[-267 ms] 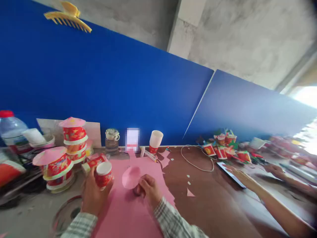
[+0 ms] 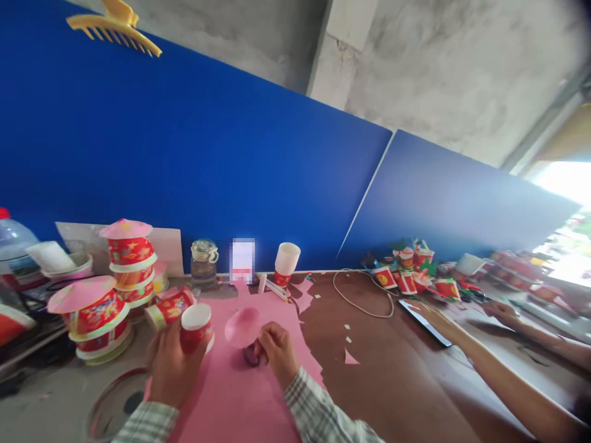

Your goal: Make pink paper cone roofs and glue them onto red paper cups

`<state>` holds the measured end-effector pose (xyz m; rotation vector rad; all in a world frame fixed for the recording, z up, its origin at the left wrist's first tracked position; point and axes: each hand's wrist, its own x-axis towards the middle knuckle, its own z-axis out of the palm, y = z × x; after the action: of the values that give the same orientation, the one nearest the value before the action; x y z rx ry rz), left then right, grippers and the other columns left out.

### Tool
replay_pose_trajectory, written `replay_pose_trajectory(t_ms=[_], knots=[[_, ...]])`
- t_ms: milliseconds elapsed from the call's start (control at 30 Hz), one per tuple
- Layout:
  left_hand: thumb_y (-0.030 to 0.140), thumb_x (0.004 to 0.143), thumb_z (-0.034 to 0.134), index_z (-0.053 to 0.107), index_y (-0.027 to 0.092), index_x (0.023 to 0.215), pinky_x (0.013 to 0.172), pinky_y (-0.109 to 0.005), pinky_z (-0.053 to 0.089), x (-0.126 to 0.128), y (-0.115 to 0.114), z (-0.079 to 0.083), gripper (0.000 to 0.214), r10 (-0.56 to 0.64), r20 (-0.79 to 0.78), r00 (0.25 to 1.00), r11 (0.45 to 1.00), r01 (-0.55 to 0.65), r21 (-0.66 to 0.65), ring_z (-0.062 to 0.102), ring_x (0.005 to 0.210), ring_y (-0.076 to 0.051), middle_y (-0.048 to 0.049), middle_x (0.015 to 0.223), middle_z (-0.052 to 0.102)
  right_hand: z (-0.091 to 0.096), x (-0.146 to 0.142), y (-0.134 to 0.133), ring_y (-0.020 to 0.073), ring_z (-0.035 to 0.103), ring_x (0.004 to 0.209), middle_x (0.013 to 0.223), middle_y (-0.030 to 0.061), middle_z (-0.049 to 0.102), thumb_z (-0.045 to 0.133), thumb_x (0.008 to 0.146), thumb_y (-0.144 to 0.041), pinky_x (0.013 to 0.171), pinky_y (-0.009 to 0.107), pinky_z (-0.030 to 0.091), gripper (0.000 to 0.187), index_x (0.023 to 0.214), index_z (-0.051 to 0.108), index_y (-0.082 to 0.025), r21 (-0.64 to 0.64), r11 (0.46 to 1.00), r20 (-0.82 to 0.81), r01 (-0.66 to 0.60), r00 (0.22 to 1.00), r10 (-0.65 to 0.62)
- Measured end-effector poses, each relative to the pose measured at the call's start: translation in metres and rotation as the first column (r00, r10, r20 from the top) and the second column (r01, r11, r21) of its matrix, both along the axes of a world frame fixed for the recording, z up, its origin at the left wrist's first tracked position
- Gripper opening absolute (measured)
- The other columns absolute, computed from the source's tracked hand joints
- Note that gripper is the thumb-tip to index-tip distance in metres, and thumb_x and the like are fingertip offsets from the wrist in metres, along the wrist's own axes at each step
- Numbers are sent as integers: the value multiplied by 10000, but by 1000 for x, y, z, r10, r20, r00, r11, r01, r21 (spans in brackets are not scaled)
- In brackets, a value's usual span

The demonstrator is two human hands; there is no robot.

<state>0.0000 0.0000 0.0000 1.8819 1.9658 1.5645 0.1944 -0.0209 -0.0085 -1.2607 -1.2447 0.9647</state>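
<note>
My left hand [image 2: 172, 363] is wrapped round a red paper cup [image 2: 196, 332], held upright with its white mouth facing up. A round pink paper piece [image 2: 242, 328], slightly cone-shaped, is pinched at its edge by the fingers of my right hand [image 2: 277, 349]. Just below that piece a dark purple loop [image 2: 252, 357], perhaps a scissors handle, shows beside my right fingers; I cannot tell whether they touch it. Under both hands lies a large pink paper sheet [image 2: 240, 400]. Another red cup [image 2: 172, 306] rests on its side behind my left hand.
Tiered red cup models with pink roofs [image 2: 98, 311] stand at left, near a plastic bottle [image 2: 16, 240]. Behind are a glass jar [image 2: 204, 261] and stacked cups [image 2: 286, 264]. At right, another person's hand [image 2: 429, 317] lies over a phone [image 2: 425, 323], near small red crafts [image 2: 406, 280].
The view has shifted a little, so most things appear slightly further left. My left hand still has the cup and my right hand still pinches the pink paper.
</note>
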Motion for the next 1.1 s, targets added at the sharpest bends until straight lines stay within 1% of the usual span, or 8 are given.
replay_pose_trajectory(t_ms=[133, 233, 367, 500, 567, 833, 1000, 1100], knots=[[649, 556, 441, 484, 217, 981, 805, -474, 407, 24, -20, 6, 607, -160, 60, 985, 987, 157, 42, 527, 873, -294, -78, 900, 593, 9, 17, 7, 122, 464, 509, 548, -23, 536, 558, 806, -369, 553, 274, 355, 219, 651, 532, -217, 274, 945, 199, 179, 951, -237], [617, 552, 503, 495, 253, 992, 752, -445, 448, 40, -32, -1, 571, -293, 51, 955, 956, 292, 12, 531, 874, -280, -58, 921, 603, 10, 25, 11, 131, 470, 542, 565, -26, 543, 584, 797, -288, 643, 316, 356, 169, 644, 562, -220, 486, 856, 315, 175, 879, -358], [581, 543, 552, 516, 266, 966, 721, -432, 469, 46, -34, -9, 528, -345, 70, 936, 937, 348, -25, 542, 849, -270, -48, 916, 614, 5, 25, 9, 128, 547, 552, 611, -28, 635, 575, 819, -187, 724, 352, 390, 144, 684, 599, -230, 665, 747, 441, 19, 796, -414], [573, 546, 561, 538, 261, 917, 677, -426, 475, 44, -30, -10, 485, -348, 52, 936, 937, 350, -18, 561, 787, -260, -43, 868, 629, 6, 23, 3, 132, 619, 600, 727, -11, 709, 560, 846, -123, 749, 362, 466, 124, 826, 612, -233, 800, 535, 574, -271, 606, -551], [564, 572, 546, 539, 260, 917, 677, -427, 475, 44, -30, -8, 459, -347, 45, 937, 938, 348, -13, 564, 787, -258, -44, 867, 632, 7, 23, 1, 140, 623, 621, 749, -2, 701, 564, 851, -129, 715, 351, 503, 121, 854, 612, -240, 808, 476, 585, -348, 568, -579], [519, 591, 576, 527, 257, 944, 699, -402, 484, 46, -34, -11, 442, -347, 51, 936, 938, 347, 13, 557, 817, -240, -42, 884, 619, 10, 19, -5, 185, 640, 768, 865, 56, 661, 596, 810, -145, 698, 366, 602, 123, 884, 638, -234, 874, 363, 486, -324, 572, -660], [495, 582, 601, 519, 265, 958, 701, -391, 486, 45, -33, -15, 448, -353, 45, 935, 936, 352, 20, 556, 826, -234, -35, 891, 612, 9, 23, -10, 214, 643, 815, 929, 65, 647, 629, 764, -180, 686, 405, 613, 186, 931, 652, -258, 873, 358, 487, -330, 587, -647], [504, 579, 596, 520, 250, 954, 688, -399, 483, 45, -31, -17, 460, -347, 36, 937, 938, 347, 29, 559, 810, -243, -47, 882, 611, 9, 31, -12, 263, 652, 883, 1015, 91, 632, 617, 748, -293, 705, 475, 617, 295, 1039, 659, -258, 866, 388, 493, -316, 672, -552]])
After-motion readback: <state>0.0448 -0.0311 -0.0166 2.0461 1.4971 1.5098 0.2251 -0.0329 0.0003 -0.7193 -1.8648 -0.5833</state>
